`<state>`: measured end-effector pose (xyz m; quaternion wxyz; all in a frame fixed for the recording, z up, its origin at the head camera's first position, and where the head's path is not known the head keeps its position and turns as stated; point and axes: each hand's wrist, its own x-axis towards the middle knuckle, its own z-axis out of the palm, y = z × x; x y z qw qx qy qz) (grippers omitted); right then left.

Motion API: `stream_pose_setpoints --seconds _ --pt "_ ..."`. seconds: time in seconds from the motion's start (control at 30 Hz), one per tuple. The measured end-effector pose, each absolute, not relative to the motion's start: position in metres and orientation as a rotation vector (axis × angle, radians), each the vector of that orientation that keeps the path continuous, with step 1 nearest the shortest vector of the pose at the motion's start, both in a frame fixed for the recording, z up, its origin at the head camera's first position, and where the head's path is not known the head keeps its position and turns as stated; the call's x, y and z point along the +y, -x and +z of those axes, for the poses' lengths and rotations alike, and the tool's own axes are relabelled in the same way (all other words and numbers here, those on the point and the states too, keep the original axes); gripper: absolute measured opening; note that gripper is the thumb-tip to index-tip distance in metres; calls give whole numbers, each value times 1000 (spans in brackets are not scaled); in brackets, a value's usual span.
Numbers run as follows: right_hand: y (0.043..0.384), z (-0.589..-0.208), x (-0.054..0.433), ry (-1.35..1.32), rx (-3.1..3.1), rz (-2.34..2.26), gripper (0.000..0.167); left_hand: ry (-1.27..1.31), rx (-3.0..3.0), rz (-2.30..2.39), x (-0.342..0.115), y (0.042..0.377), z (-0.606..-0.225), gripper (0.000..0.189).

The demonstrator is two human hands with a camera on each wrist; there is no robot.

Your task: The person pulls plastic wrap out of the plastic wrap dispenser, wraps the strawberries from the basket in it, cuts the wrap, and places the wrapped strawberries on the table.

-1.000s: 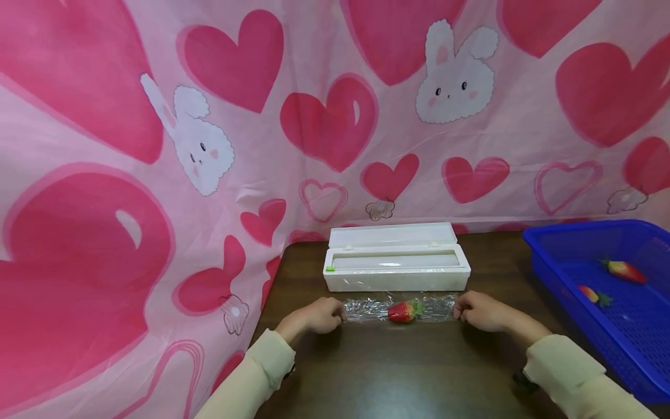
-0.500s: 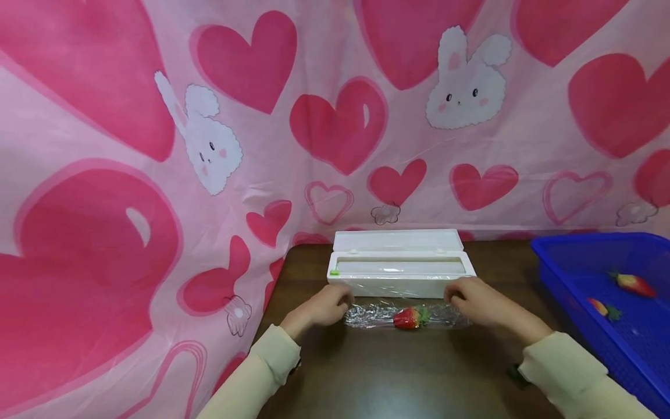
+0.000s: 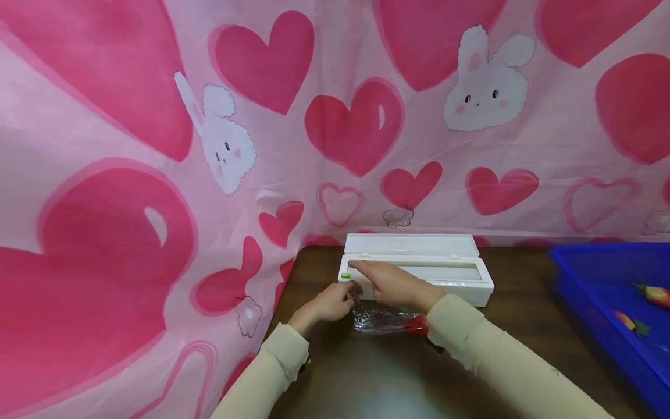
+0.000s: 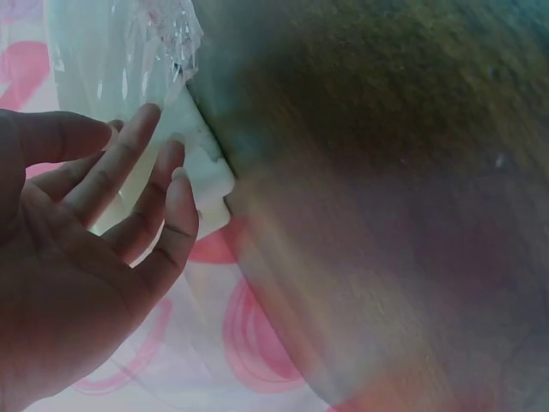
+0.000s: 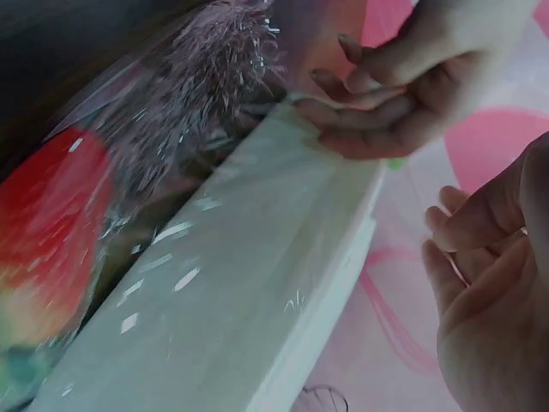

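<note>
A strawberry [image 3: 417, 325] lies on crinkled cling film [image 3: 378, 320], partly hidden behind my right sleeve in the head view. Behind it stands a white cling film dispenser [image 3: 455, 291] with its lid [image 3: 413, 244] raised and a small green slider [image 3: 345, 275] at its left end. Film runs down over the dispenser's front. My left hand [image 3: 331, 301] is at the dispenser's left front corner, fingers loosely bent beside the film. My right hand [image 3: 394, 283] reaches across the dispenser, fingertips close to the slider. In the right wrist view its relaxed fingers [image 5: 459, 249] hold nothing.
A blue basket [image 3: 581, 285] stands on the right of the brown table [image 3: 356, 384], with a strawberry [image 3: 657, 295] and a smaller piece [image 3: 624, 319] inside. A pink curtain [image 3: 293, 145] with hearts and rabbits hangs behind and to the left.
My right hand has left the film's right end and swung left across the dispenser towards the slider. My left hand has risen slightly from the film's left end to the dispenser's corner.
</note>
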<state>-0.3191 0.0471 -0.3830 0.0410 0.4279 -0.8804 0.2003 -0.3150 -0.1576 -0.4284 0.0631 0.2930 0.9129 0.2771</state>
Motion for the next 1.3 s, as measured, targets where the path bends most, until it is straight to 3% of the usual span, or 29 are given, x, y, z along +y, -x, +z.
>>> stream_pose_setpoints --seconds 0.13,0.37,0.67,1.3 --pt "328 -392 30 -1403 -2731 554 71 -861 2776 811 -159 316 -430 29" --pt "332 -395 19 -1405 -2788 503 60 -825 2829 732 -162 319 -429 18" --pt "338 -396 22 -1407 -2767 540 52 -880 2782 769 -163 319 -429 28" --pt "333 -400 31 -1395 -2758 648 58 -918 2735 812 -162 319 -429 28"
